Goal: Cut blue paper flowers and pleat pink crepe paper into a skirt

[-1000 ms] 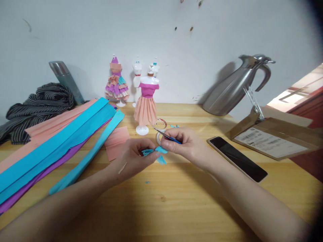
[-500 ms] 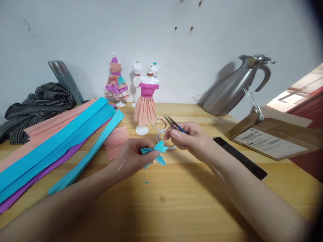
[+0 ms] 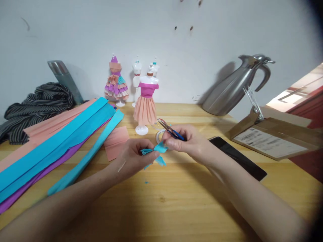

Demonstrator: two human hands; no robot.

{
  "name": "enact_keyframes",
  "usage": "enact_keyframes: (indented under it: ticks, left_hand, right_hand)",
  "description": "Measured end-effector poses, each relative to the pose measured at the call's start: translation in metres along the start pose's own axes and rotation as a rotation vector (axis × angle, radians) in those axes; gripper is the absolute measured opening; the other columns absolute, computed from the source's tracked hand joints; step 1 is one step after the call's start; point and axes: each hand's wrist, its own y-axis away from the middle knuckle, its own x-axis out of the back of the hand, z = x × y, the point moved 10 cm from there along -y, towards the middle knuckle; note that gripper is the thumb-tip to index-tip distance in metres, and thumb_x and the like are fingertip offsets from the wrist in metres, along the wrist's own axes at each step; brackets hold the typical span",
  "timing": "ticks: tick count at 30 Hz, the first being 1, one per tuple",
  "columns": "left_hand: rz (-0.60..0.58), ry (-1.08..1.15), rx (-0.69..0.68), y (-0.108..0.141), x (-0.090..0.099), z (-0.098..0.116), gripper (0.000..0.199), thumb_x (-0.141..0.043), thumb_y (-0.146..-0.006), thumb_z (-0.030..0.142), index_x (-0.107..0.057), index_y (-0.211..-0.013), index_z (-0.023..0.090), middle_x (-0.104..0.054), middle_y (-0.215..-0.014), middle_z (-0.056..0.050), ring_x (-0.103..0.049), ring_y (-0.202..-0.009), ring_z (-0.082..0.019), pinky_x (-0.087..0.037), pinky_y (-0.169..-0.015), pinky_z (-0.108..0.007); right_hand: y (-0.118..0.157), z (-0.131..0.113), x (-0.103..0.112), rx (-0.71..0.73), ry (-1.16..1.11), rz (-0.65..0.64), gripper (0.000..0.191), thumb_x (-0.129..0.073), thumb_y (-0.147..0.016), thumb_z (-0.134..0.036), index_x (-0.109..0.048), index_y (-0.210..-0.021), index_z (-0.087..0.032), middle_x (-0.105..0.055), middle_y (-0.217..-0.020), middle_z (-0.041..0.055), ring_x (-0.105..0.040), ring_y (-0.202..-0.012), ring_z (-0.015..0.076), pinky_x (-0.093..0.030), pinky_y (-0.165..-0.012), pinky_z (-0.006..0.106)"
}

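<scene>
My left hand pinches a piece of blue crepe paper with petal-like ends, held above the table. My right hand is closed around scissors with blue handles, their blades pointing up and left. Its thumb and fingertip meet the upper right petal of the blue paper. Just behind the hands stands a small white mannequin in a magenta top and a pleated peach skirt. A roll of white tape lies partly hidden behind my right hand.
Long blue paper strips and a peach paper square lie on the left. More mannequins, one in a ruffled dress, stand by the wall. A phone, a cardboard box and a steel jug occupy the right.
My right hand has moved left and slightly down, bringing its fingertips onto the blue paper. The scissors have shifted with it. My left hand stays nearly still.
</scene>
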Motion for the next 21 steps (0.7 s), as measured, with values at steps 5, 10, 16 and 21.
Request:
enact_keyframes:
  ticks: [5, 10, 16, 21]
  left_hand:
    - [0.010, 0.008, -0.003, -0.001, 0.001, 0.001, 0.023, -0.064, -0.071, 0.037, -0.060, -0.064, 0.015, -0.052, -0.051, 0.003, -0.040, -0.046, -0.007, -0.029, -0.043, -0.018]
    - [0.106, -0.110, -0.172, 0.002, 0.009, 0.020, 0.021, -0.062, -0.074, 0.032, -0.064, -0.063, 0.014, -0.051, -0.051, 0.003, -0.040, -0.049, -0.007, -0.030, -0.045, -0.018]
    - [0.183, -0.230, -0.349, 0.010, 0.013, 0.036, 0.020, -0.062, -0.076, 0.027, -0.068, -0.064, 0.012, -0.057, -0.052, 0.001, -0.045, -0.049, -0.007, -0.035, -0.046, -0.017]
    - [0.215, -0.280, -0.421, 0.011, 0.014, 0.040, 0.019, -0.062, -0.078, 0.026, -0.068, -0.065, 0.013, -0.061, -0.053, 0.000, -0.049, -0.050, -0.008, -0.039, -0.047, -0.017]
  right_hand:
    - [0.001, -0.005, 0.003, 0.033, 0.005, -0.054, 0.044, -0.064, -0.079, -0.057, -0.056, -0.070, -0.015, -0.040, -0.061, -0.0034, -0.033, -0.055, 0.0094, -0.024, -0.052, 0.026]
    - [0.010, 0.000, 0.009, 0.013, 0.052, -0.349, 0.051, -0.053, -0.088, -0.059, -0.065, -0.078, -0.011, -0.033, -0.055, -0.0056, -0.026, -0.051, 0.0088, -0.019, -0.051, 0.028]
    - [0.015, 0.010, 0.012, -0.045, 0.182, -0.445, 0.057, -0.047, -0.091, -0.060, -0.070, -0.084, -0.009, -0.027, -0.055, -0.0066, -0.026, -0.052, 0.0089, -0.019, -0.050, 0.028]
    - [0.017, 0.008, 0.007, -0.021, 0.143, -0.457, 0.056, -0.046, -0.093, -0.058, -0.070, -0.085, -0.008, -0.026, -0.054, -0.0073, -0.026, -0.051, 0.0083, -0.017, -0.050, 0.027]
